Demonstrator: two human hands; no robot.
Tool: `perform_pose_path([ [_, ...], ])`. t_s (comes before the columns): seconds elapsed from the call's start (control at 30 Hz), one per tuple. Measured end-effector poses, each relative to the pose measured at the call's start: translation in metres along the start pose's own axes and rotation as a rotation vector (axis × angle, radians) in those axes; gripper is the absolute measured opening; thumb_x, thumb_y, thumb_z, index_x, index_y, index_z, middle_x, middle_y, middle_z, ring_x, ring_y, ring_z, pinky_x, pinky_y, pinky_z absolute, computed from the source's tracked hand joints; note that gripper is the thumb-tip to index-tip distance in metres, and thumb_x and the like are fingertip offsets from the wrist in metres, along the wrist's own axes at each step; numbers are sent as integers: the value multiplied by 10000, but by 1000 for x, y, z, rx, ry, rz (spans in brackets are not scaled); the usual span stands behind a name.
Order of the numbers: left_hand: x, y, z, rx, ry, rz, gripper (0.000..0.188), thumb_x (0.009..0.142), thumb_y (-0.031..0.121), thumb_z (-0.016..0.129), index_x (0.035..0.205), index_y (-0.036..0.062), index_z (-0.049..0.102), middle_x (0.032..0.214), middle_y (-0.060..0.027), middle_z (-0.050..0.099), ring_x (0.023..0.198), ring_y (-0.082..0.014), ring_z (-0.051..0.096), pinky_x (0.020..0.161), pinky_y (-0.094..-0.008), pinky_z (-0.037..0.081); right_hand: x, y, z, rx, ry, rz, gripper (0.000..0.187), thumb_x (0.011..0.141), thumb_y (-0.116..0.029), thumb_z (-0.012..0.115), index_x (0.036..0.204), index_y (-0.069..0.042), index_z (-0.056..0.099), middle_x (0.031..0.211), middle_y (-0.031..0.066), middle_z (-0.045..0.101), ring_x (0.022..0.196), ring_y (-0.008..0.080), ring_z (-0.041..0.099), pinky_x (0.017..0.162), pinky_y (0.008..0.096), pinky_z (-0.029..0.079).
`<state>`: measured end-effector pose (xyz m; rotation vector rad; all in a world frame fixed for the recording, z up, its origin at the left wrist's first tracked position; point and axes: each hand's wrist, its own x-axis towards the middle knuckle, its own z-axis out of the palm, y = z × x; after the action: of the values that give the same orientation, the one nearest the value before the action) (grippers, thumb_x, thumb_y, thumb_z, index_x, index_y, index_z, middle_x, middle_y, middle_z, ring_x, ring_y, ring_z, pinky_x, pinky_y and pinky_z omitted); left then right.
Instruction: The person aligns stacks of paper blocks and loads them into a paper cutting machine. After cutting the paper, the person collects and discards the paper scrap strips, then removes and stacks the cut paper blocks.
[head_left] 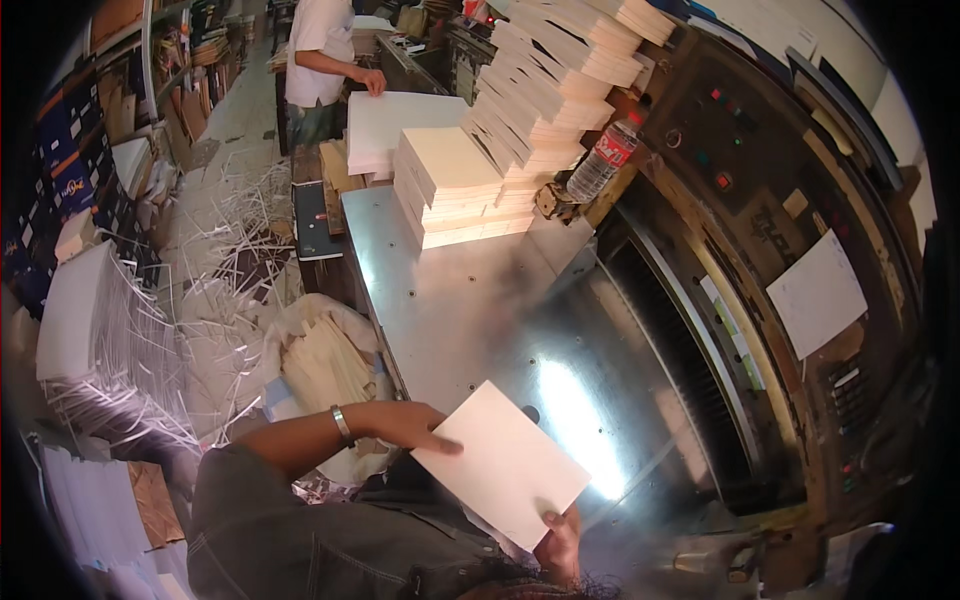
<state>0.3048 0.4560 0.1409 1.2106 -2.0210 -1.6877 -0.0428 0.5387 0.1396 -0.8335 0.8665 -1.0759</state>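
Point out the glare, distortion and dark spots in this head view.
Head view: strong white glare on the metal table beside the white sheet held by left hand and right hand; fisheye bends the machine's edge; black vignette fills the corners; the shelves at left sit dim.

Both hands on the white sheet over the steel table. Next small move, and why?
Probably lower the sheet flat onto the table: left hand and right hand hold it by opposite edges, tilted, above bare metal just in front of the cutter opening.
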Motion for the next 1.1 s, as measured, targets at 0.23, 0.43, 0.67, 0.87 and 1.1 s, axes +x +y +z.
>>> perform_pose_path([
  [0.23, 32, -24, -105, 232, 675, 34, 755, 1004, 709, 442, 1286, 50, 678, 1256, -194, 693, 1204, -336, 652, 1066, -467, 444, 36, 8, 8, 56, 76, -118, 843, 867, -407, 745, 1477, 74, 416, 1330, 213, 604, 1185, 346, 643, 973, 442, 557],
  [0.43, 76, -74, -120, 654, 954, -162, 826, 963, 665, 524, 1542, 79, 467, 1656, -177, 351, 1579, -387, 195, 1264, -625, 34, 109, -33, 69, 151, 28, -122, 674, 946, -474, 615, 1464, -65, 484, 1325, 136, 625, 1143, 319, 666, 778, 441, 613],
  [0.67, 66, -76, -121, 696, 969, -213, 897, 917, 703, 549, 1590, 126, 417, 1681, -144, 324, 1587, -355, 194, 1275, -605, 35, 246, -80, 190, 195, -148, -142, 513, 1093, -459, 397, 1477, -127, 473, 1325, 102, 650, 1129, 301, 656, 805, 483, 549],
  [0.87, 66, -73, -122, 690, 984, -187, 862, 916, 683, 566, 1566, 128, 450, 1670, -133, 349, 1583, -344, 210, 1273, -607, 50, 354, -101, 287, 180, -134, -177, 524, 1038, -409, 593, 1445, -91, 503, 1350, 113, 628, 1148, 278, 653, 960, 482, 556],
  [1.1, 66, -71, -123, 657, 999, -157, 868, 895, 686, 601, 1542, 121, 474, 1655, -146, 366, 1575, -352, 224, 1269, -618, 52, 444, -89, 336, 139, -53, -101, 463, 976, -360, 713, 1272, -46, 548, 1144, 127, 634, 914, 283, 675, 731, 437, 611],
])
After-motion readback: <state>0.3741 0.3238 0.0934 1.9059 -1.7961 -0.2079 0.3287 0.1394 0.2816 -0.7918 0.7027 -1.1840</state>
